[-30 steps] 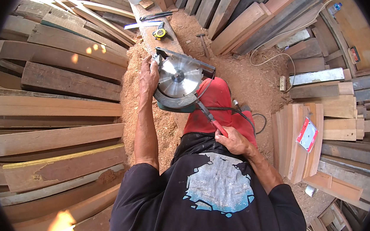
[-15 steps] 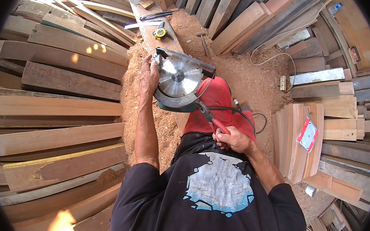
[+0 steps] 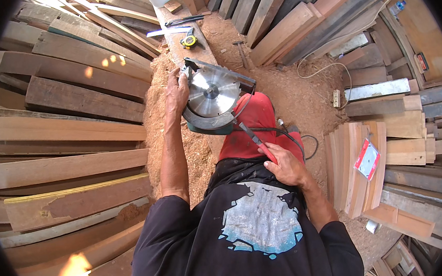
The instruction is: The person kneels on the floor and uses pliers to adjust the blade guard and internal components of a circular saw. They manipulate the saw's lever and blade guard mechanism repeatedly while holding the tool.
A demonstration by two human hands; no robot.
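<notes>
A circular saw (image 3: 210,122) rests tilted between my left hand and my red-trousered leg, its toothed round blade (image 3: 201,85) facing up. My left hand (image 3: 177,91) is closed around the left edge of the saw, near the front corner of its base plate. In my right hand (image 3: 285,166) are red-handled pliers (image 3: 252,136), held over my lap. Their metal jaws point up and left, close to the saw's rear edge and its black cord; whether they touch it I cannot tell. My fingers partly hide the pliers' handles.
Ahead lies a board (image 3: 182,50) with a yellow tape measure (image 3: 189,40) and a white ruler (image 3: 171,31). A hammer (image 3: 241,53) is on the sawdust. Stacked timber (image 3: 88,99) lines both sides. A pale extension cord (image 3: 324,67) ends in a socket block (image 3: 337,98). A flat red-and-white package (image 3: 367,160) lies at right.
My right hand has turned and shifted slightly up and right, so the pliers now show narrow, nearly edge-on. My left hand and the saw hold nearly the same place.
</notes>
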